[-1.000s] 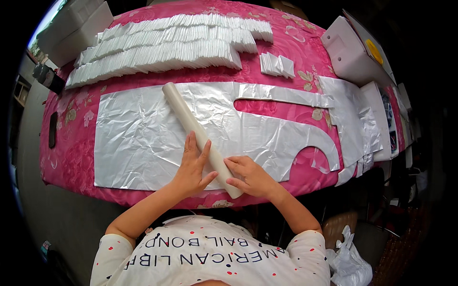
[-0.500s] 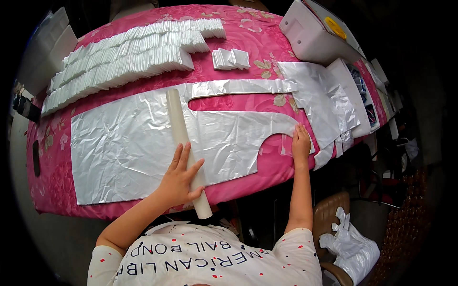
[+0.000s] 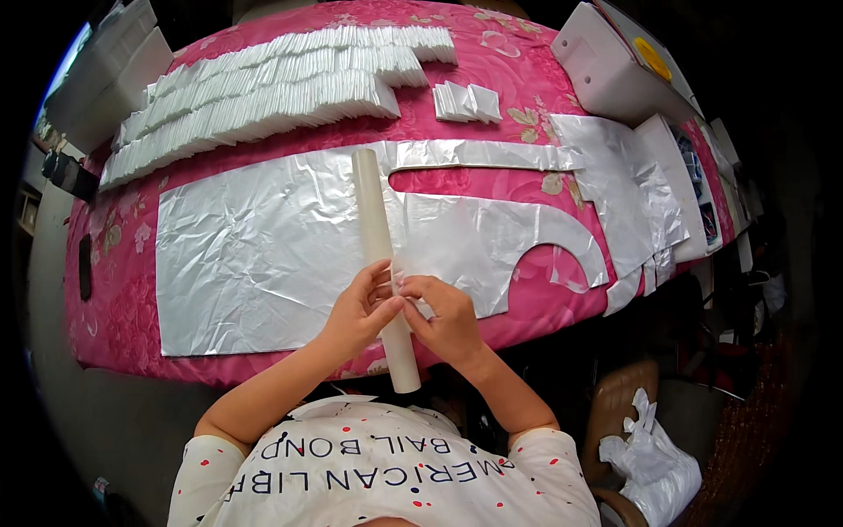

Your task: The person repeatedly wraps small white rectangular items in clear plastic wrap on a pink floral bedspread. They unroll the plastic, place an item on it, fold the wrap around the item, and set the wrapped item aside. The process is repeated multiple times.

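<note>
My left hand [image 3: 358, 305] and my right hand [image 3: 446, 321] meet over a pale roller tube [image 3: 375, 220]. Between their pinched fingertips is a blurred, translucent piece of thin plastic film [image 3: 443, 246], its edges hard to make out. The tube lies across a glossy white plastic apron [image 3: 255, 255], spread flat with a long slot and a curved cutout toward its right side. The tube's near end juts past the table's front edge. Neither hand visibly grips the tube.
Rows of folded white packets [image 3: 263, 105] line the far left, with a small separate pile [image 3: 465, 103] beside them. More white plastic sheets [image 3: 606, 176] lie at right. A white foam box [image 3: 606, 66] stands far right. A white plastic bag [image 3: 654, 465] rests on a brown chair [image 3: 615, 395].
My right hand has left the apron's right end and come to the tube. My left hand's spread fingers have curled in to meet it. A translucent film now shows at the fingertips.
</note>
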Motion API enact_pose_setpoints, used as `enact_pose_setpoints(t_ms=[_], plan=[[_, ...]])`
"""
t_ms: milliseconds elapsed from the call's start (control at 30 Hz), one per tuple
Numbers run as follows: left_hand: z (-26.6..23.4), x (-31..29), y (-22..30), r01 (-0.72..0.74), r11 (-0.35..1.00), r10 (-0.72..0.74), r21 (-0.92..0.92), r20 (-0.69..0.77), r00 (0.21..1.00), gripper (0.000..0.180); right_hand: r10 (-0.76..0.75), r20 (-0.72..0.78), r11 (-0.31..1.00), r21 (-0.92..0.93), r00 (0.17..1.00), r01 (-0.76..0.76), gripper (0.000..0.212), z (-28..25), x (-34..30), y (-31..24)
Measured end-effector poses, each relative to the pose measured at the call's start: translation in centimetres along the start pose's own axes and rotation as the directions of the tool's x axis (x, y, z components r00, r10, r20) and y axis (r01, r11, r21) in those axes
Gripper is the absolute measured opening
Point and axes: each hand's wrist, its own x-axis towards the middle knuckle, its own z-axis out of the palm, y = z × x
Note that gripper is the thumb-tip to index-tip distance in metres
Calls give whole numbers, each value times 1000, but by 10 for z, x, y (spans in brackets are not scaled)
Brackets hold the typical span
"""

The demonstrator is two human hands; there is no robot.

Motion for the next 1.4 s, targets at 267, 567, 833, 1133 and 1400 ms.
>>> enact_pose_setpoints(t_ms=[267,567,833,1133,1400], plan=[[-180,-52,2,292,952,-306,-92,-285,908,23,-25,160,989,-137,987,48,35,20,-25,-45],[-211,-86,40,155,168,580,973,-225,783,33,689,323,719,-424,649,-551,57,15,-52,-42],[-58,15,-23,-345,369,456,863,156,876,49,691,337,723,-336,640,-603,52,14,-62,-33],[-41,22,-44,-203,135,288,970,157,945,64,613,502,778,-249,610,-576,59,5,13,3],[-41,30,-47,-190,72,313,979,159,936,64,670,478,455,340,568,-823,44,44,151,92]])
